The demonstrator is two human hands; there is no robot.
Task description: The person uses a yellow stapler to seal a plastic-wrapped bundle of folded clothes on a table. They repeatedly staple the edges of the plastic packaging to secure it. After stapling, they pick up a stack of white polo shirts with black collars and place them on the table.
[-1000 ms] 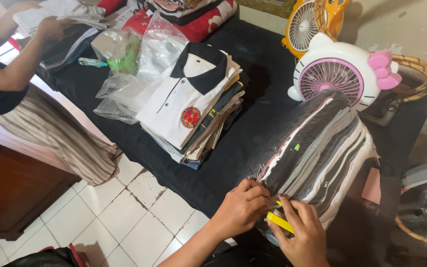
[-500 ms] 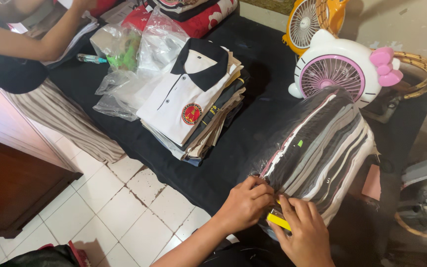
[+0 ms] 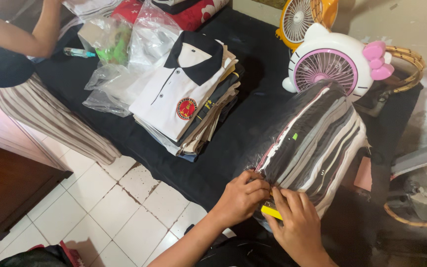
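A clear plastic bag (image 3: 312,138) stuffed with folded dark and striped garments stands on the black-covered table (image 3: 243,143). My left hand (image 3: 240,198) pinches the bag's near edge, fingers closed on the plastic. My right hand (image 3: 295,222) presses on the same edge right beside it, over a small yellow piece (image 3: 271,212) whose kind I cannot tell.
A stack of folded shirts (image 3: 186,106) with a white black-collared one on top lies to the left. Loose plastic bags (image 3: 119,59) sit behind it. A white and pink cat-shaped fan (image 3: 329,62) and an orange fan (image 3: 302,17) stand at the back. Another person (image 3: 11,64) works at far left.
My hands stay on the bag's near edge with small finger shifts. The other person at the left has leaned and moved their arm over the table's far end.
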